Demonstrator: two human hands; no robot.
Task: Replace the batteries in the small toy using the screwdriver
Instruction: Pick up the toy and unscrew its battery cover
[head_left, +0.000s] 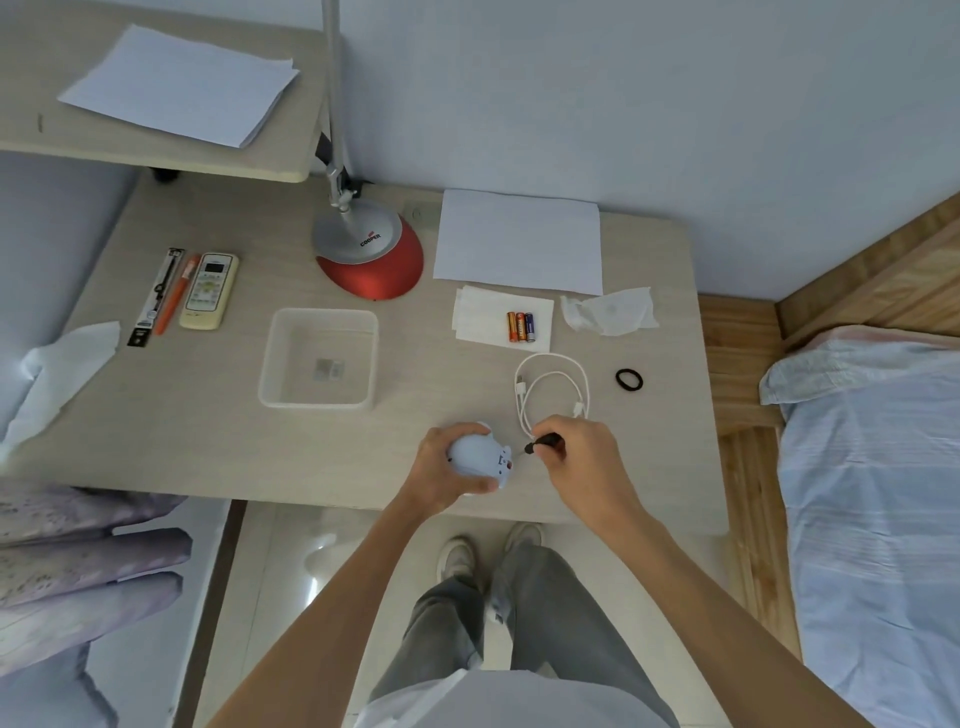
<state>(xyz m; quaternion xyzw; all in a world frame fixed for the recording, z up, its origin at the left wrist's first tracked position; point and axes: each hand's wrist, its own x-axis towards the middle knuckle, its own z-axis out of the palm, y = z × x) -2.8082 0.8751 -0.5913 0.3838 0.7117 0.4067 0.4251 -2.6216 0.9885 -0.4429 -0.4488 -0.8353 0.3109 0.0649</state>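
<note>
A small pale-blue toy (480, 457) with a little face rests near the desk's front edge, and my left hand (441, 475) is wrapped around it. My right hand (576, 457) pinches a black-handled screwdriver (543, 443) whose tip points left at the toy's right side. Three batteries (520, 326) lie side by side on a white tissue (501, 319) farther back on the desk. The screwdriver's shaft is too thin to make out clearly.
A clear plastic tray (275, 358) sits left of centre. A coiled white cable (553, 389) and black hair band (629, 380) lie behind my right hand. A red-based lamp (371, 257), paper sheet (519, 241), crumpled tissue (610, 312), remote (209, 291) and pens (171, 293) line the back.
</note>
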